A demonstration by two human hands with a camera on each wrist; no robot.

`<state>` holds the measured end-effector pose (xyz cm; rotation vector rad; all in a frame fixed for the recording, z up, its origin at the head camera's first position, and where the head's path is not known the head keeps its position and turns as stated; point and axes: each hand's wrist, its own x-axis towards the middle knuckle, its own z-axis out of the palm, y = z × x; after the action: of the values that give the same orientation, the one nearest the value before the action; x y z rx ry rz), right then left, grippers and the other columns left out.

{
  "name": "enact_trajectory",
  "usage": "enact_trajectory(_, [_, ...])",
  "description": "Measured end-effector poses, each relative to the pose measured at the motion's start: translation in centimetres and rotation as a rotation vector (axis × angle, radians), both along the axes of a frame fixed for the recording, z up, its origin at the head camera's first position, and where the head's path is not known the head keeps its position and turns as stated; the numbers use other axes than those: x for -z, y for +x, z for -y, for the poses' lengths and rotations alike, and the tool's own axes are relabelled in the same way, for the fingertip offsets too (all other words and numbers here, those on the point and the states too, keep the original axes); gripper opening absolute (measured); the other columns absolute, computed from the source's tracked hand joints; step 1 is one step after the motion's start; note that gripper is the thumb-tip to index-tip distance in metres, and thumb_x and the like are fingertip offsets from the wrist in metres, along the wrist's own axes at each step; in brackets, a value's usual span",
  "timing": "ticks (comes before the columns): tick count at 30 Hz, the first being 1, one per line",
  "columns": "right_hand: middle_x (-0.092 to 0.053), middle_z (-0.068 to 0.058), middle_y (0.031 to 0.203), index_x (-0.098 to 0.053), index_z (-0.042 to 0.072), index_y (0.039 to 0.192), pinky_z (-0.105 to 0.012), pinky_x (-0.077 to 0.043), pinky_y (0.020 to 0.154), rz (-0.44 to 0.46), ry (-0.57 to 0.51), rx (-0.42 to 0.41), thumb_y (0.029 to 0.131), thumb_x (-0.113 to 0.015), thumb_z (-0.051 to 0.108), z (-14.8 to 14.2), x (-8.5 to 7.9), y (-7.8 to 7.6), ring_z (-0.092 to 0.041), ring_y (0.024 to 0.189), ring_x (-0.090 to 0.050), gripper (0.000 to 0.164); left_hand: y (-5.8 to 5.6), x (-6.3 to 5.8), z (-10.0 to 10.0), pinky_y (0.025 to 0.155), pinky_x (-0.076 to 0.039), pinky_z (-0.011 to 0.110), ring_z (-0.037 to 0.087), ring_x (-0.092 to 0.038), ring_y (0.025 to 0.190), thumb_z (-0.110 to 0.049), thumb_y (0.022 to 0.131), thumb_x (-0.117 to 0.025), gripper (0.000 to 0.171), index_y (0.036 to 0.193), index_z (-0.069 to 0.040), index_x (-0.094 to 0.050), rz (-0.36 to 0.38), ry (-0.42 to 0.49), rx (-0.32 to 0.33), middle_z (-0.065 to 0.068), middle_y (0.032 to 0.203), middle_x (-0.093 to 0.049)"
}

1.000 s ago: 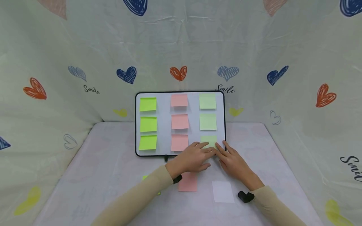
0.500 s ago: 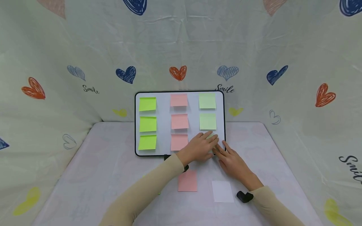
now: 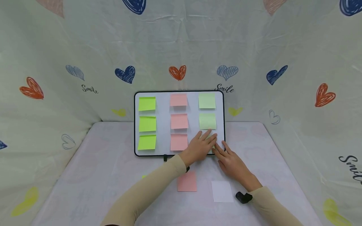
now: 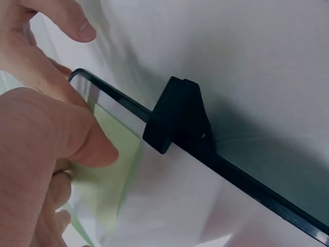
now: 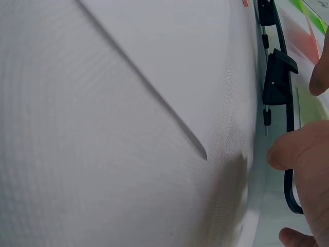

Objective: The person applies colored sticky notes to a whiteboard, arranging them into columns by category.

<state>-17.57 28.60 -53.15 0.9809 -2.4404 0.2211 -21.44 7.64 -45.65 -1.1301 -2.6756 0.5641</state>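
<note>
A black-framed whiteboard [image 3: 163,125] stands on the table, with three columns of sticky notes. My left hand [image 3: 198,147] lies over the lowest pale green sticky note [image 4: 121,167] at the board's lower right, fingers extended and pressing, covering most of it in the head view. In the left wrist view the thumb is over that note. Beside it, my right hand [image 3: 234,164] rests its outstretched fingers at the board's lower right corner, fingertips close to the left hand's. Neither hand grips anything. A black clip-like foot [image 4: 177,116] sits on the board's lower edge.
In front of the board lie a pink note stack [image 3: 187,182] and a white square of paper [image 3: 222,191]. A sliver of bright green note [image 3: 144,176] shows behind the left forearm. A heart-printed curtain [image 3: 181,37] hangs behind and at both sides.
My left hand has moved up and right, its fingers now spread over the lowest pale green note, which was partly visible before. My right hand has stayed almost still.
</note>
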Motion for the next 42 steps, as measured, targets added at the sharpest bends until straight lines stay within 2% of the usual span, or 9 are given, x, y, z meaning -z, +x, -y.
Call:
enact_trajectory(9, [-0.054, -0.019, 0.151, -0.064, 0.003, 0.139, -0.054, -0.06, 0.088, 0.02, 0.012, 0.019, 0.081, -0.085, 0.005, 0.3, -0.2, 0.3, -0.053, 0.142, -0.043, 0.062, -1.0, -0.7, 1.6, 0.128, -0.022, 0.049, 0.022, -0.006, 0.162, -0.049, 0.094, -0.07, 0.088, 0.165, -0.023, -0.025, -0.019, -0.071, 0.057, -0.011, 0.172, -0.018])
enact_trajectory(17, [-0.054, -0.016, 0.152, -0.062, 0.005, 0.142, -0.057, -0.059, 0.089, 0.029, 0.026, 0.03, 0.083, -0.084, 0.008, 0.1, -0.3, 0.5, -0.049, 0.144, -0.043, 0.063, -1.9, -1.1, 2.3, 0.127, -0.026, 0.047, 0.02, -0.011, 0.161, -0.036, 0.106, -0.05, 0.064, 0.164, -0.025, -0.028, -0.046, -0.089, 0.139, -0.013, 0.171, -0.024])
enact_trajectory(24, [-0.053, -0.016, 0.153, -0.061, 0.005, 0.143, -0.056, -0.059, 0.088, 0.04, 0.025, 0.026, 0.083, -0.083, 0.007, 0.0, -0.3, 0.4, -0.05, 0.144, -0.042, 0.064, -2.4, -1.0, 2.1, 0.128, -0.026, 0.046, 0.018, -0.014, 0.161, -0.036, 0.11, -0.039, 0.058, 0.165, -0.029, -0.022, -0.019, -0.117, 0.141, -0.017, 0.171, -0.018])
enact_trajectory(34, [-0.052, -0.016, 0.154, -0.06, 0.006, 0.144, -0.054, -0.061, 0.085, 0.055, 0.042, 0.037, 0.084, -0.082, 0.008, 0.1, 0.0, 0.5, -0.05, 0.145, -0.042, 0.064, -2.9, -0.7, 2.9, 0.127, -0.027, 0.045, 0.015, -0.017, 0.16, -0.032, 0.109, -0.04, 0.06, 0.165, -0.03, -0.02, -0.021, -0.113, 0.179, -0.018, 0.171, -0.018])
enact_trajectory(42, [-0.051, -0.015, 0.155, -0.059, 0.007, 0.145, -0.053, -0.061, 0.082, 0.066, 0.049, 0.048, 0.083, -0.083, 0.006, -0.1, 0.0, 0.4, -0.049, 0.145, -0.042, 0.066, -2.9, -1.3, 3.9, 0.131, -0.016, 0.041, 0.013, -0.015, 0.16, -0.039, 0.112, -0.034, 0.056, 0.165, -0.027, -0.023, 0.022, -0.115, 0.194, -0.016, 0.171, -0.018])
